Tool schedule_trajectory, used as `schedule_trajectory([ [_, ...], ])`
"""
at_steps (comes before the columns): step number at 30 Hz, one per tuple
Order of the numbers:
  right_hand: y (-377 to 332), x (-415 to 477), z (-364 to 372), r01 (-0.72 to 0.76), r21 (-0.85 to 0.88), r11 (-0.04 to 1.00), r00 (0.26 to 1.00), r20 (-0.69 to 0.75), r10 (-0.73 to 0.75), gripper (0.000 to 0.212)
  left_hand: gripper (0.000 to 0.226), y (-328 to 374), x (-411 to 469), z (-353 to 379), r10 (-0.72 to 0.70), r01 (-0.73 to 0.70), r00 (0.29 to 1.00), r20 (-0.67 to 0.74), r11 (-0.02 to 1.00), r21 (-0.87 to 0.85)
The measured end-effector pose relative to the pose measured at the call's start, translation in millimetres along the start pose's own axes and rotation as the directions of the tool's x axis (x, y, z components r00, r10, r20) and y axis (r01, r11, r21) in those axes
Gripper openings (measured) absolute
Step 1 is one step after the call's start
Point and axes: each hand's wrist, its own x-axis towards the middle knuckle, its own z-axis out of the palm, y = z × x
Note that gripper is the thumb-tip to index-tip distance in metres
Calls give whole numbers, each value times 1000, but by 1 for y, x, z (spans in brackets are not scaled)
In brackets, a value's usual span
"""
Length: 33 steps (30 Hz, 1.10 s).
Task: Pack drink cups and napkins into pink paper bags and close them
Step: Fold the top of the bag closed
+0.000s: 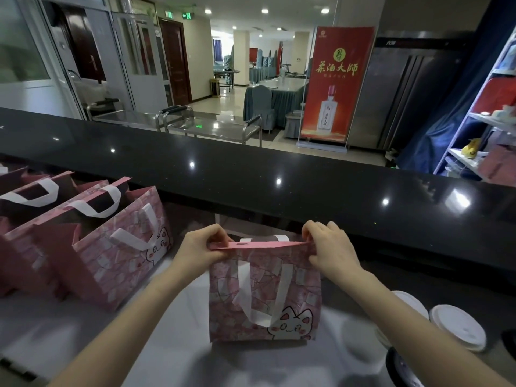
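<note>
A pink paper bag [265, 300] with a cat drawing and white handles stands upright on the white counter in front of me. My left hand [199, 247] pinches the left end of its top edge. My right hand [329, 247] pinches the right end. The two top edges are pressed flat together between them, so the bag's inside is hidden. Two drink cups with white lids [458, 326] stand to the right of the bag, partly behind my right forearm.
Several more pink bags [111, 247] stand in a row at the left, their tops open. A raised black countertop [279, 174] runs across just behind the bag. A dark round object [402, 367] sits at the lower right.
</note>
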Motion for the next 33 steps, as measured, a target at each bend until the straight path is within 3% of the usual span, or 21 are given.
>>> schedule_trajectory([
  [4,0,-7,5,-16,70,997,998,-58,21,31,22,2,-8,-5,-34,37,999,33,996,-87],
  [6,-1,-11,8,-20,185,983,999,-32,26,33,25,3,-11,-9,-57,65,995,77,993,-96],
  [9,-1,-17,11,1,216,976,1000,-3,-1,32,27,3,-16,-15,-83,93,989,126,993,-74],
  [13,-1,-22,10,25,208,978,1000,-10,-23,30,29,4,-20,-15,-27,24,996,88,999,40],
  [19,-5,-29,9,62,187,980,997,-48,-54,27,41,5,-31,3,149,-130,984,-95,975,179],
  [22,-3,-33,12,79,175,981,996,-53,-70,21,32,2,-35,6,217,-195,972,-90,958,211],
  [26,5,-38,11,139,152,979,990,-4,-140,12,23,0,-42,3,192,-191,981,8,966,175],
  [29,7,-36,3,152,171,974,984,61,-165,13,16,3,-43,1,209,-197,978,-12,935,295],
  [33,-5,-25,-5,149,123,981,985,68,-158,20,30,19,-31,11,272,-226,962,-17,830,510],
])
